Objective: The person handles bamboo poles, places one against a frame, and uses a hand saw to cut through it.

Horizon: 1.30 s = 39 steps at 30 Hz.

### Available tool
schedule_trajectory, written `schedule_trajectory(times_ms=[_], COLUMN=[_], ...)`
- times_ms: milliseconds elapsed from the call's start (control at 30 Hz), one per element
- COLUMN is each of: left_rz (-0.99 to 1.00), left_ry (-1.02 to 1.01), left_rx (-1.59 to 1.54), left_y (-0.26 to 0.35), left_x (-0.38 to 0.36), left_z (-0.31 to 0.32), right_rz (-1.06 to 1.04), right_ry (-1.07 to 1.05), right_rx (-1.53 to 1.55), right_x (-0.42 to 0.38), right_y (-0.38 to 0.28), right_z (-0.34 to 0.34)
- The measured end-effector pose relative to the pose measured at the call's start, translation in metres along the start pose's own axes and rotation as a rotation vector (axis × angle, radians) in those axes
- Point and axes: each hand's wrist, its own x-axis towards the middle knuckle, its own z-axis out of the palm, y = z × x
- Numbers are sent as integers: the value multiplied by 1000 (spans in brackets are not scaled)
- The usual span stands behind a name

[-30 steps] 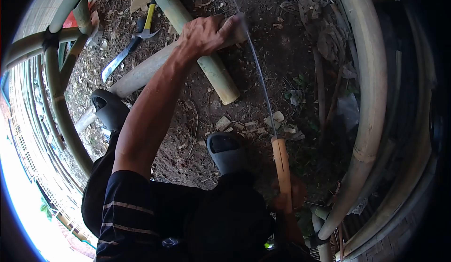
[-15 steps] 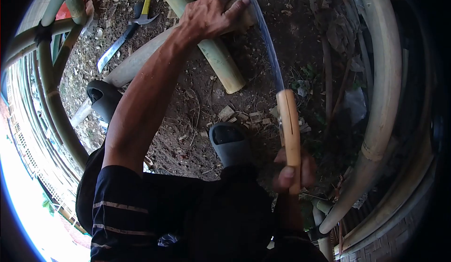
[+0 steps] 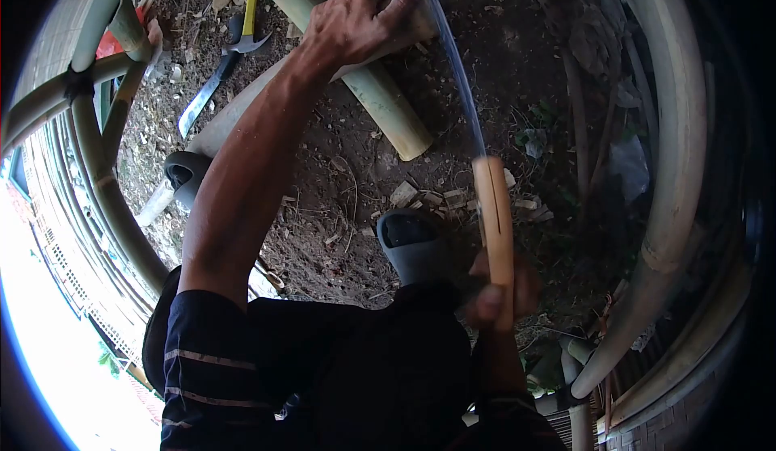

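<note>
Left hand [image 3: 346, 27] grips the pole's end [image 3: 416, 27], beside the blade [image 3: 454, 59].

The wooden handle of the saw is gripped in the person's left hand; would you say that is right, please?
Not quite: the head view shows the wooden handle gripped in the person's right hand; the left hand is on the pole.

Can't make out any readable text, labels, brands, numbers or signs anywhere in this one, tbh.
</note>
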Motion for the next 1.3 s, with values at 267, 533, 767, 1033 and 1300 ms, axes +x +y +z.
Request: schedule_trajectory(times_ms=[267, 533, 767, 1033, 1300], left_rz=[-91, -444, -623, -654, -661], left_ry=[-139, -311, -362, -404, -344], left_rx=[74, -293, -112, -126, -114], left_y=[8, 18, 25, 28, 28], left_x=[3, 21, 49, 40, 34], left_z=[5, -34, -30, -37, -32], right_rz=[20, 54, -38, 136, 55], right_ry=[155, 197, 164, 27, -54], right_rx=[152, 275, 193, 165, 70], right_x=[20, 62, 88, 20, 57], right_y=[10, 22, 22, -10, 0], right_z=[1, 25, 20, -48, -34])
